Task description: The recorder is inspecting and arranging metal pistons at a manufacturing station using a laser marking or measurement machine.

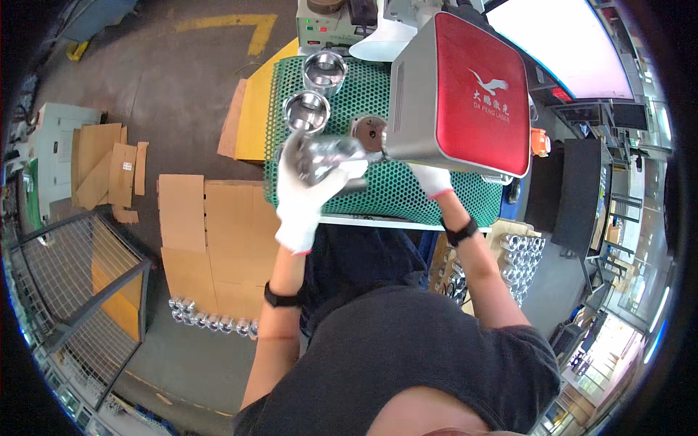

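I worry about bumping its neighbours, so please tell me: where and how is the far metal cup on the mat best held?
Probably by the outer wall of the far cup, near its rim, from above, squeezing left and right: it seems to stand open end up, with the near cup in front and the box behind.

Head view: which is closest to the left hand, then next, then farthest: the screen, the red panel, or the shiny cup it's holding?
From the left hand:
1. Shiny cup: held in it, a bit blurry.
2. Red panel: off to the right and farther forward.
3. Screen: upper right, beyond the red panel.
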`<control>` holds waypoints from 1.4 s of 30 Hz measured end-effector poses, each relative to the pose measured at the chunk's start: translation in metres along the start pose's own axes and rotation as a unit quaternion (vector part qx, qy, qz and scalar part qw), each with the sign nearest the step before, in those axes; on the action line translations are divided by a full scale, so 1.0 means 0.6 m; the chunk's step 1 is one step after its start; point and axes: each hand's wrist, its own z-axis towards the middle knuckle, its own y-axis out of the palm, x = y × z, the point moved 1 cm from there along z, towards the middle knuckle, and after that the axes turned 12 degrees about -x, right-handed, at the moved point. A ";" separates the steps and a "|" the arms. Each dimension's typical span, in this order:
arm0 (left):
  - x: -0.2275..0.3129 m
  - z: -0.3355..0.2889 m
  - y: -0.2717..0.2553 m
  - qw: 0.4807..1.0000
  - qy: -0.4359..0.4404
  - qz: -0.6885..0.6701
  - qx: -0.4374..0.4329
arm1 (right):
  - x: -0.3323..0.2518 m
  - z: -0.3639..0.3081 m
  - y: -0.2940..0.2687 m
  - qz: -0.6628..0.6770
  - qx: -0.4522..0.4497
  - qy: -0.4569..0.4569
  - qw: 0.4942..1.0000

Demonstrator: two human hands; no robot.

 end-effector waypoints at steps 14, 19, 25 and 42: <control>-0.047 -0.502 -0.265 0.914 -0.204 -0.173 0.303 | -0.195 0.079 -0.011 -0.242 0.048 -0.134 0.960; -0.051 -0.578 -0.287 0.902 -0.204 -0.125 0.358 | -0.213 0.089 0.044 -0.201 0.123 0.025 0.971; -0.056 -0.426 -0.258 0.924 -0.214 -0.230 0.217 | -0.251 0.078 -0.012 0.037 -0.075 0.099 0.992; -0.059 -0.178 0.137 0.773 0.152 0.466 -0.403 | -0.178 -0.418 0.011 0.910 -0.186 0.009 0.369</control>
